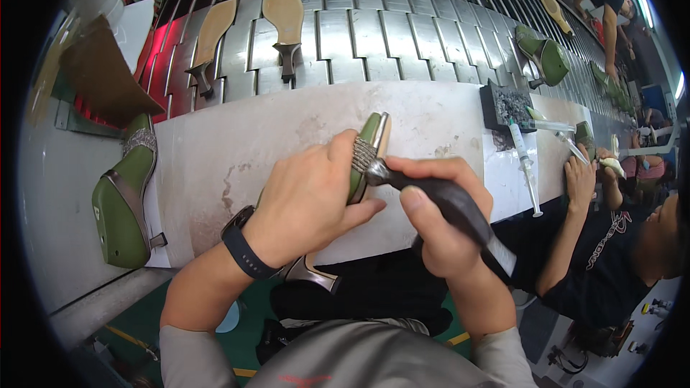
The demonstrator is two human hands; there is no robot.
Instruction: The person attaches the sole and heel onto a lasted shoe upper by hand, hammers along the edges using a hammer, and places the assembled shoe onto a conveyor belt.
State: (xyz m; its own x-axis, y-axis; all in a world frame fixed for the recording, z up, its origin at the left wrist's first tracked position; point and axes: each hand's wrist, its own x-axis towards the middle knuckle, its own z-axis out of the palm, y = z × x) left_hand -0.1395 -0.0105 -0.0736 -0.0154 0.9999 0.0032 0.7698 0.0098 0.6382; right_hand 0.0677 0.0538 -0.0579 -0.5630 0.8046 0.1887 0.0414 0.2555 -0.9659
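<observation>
Left hand [310, 192] holds shoe [369, 129] from its left, nearer of the two; right hand [454, 233] grips hammer [447, 195], head at the shoe's strap [364, 154] — contact unclear. Shoe's long axis points away from the person, board [431, 118] beneath.

Left hand [307, 194] back upward; right hand [453, 219] close beside, fingers [440, 167] curled in a grip.

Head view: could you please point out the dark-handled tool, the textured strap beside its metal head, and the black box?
Dark-handled tool [461, 205], head view: on the dark handle.
Textured strap [362, 155], head view: on its uncovered rows.
Black box [499, 121], head view: on its outer wall.
</observation>
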